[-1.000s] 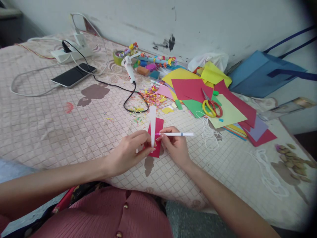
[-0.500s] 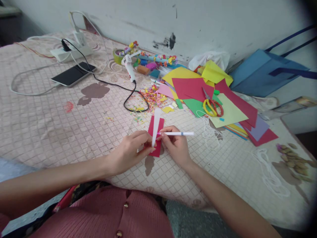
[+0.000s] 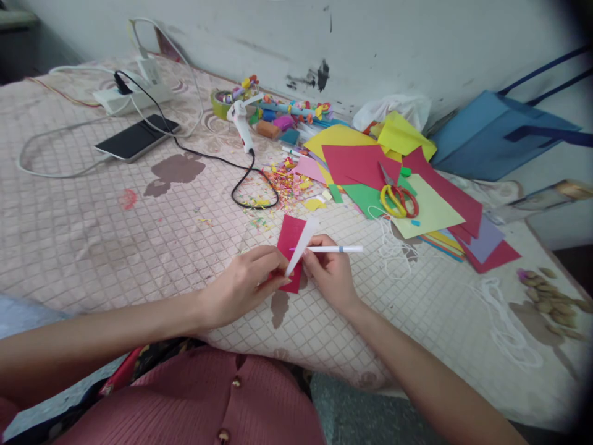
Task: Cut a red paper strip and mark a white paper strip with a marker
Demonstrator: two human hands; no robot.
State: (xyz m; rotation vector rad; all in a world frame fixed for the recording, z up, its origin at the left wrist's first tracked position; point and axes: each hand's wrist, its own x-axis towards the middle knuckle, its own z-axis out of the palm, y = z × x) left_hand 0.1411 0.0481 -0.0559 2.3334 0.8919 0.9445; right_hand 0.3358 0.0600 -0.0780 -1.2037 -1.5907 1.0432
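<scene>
A narrow white tapered strip [image 3: 302,242], apparently paper, leans to the right with its pointed lower end between the fingertips of my left hand [image 3: 243,281]. Under it lies a red paper rectangle [image 3: 289,230] on the tablecloth, and my left fingertips rest on its lower left part. In my right hand [image 3: 332,275] is a white felt-tip pen [image 3: 331,249], held nearly level with its pink tip pointing left over the red paper. The strip crosses in front of the pen near the tip. Whether the tip touches the paper, I cannot tell.
Beyond my hands are paper scraps [image 3: 290,179] and a corded glue gun [image 3: 241,127]. Scissors [image 3: 393,199] lie on coloured paper sheets [image 3: 356,164] at right, near white string [image 3: 391,247]. A phone [image 3: 136,139] and power strip [image 3: 134,99] are at left, a blue bag [image 3: 491,136] far right.
The white strip has tilted from nearly upright to leaning right, its top moving toward my right hand. Both hands have stayed almost in place.
</scene>
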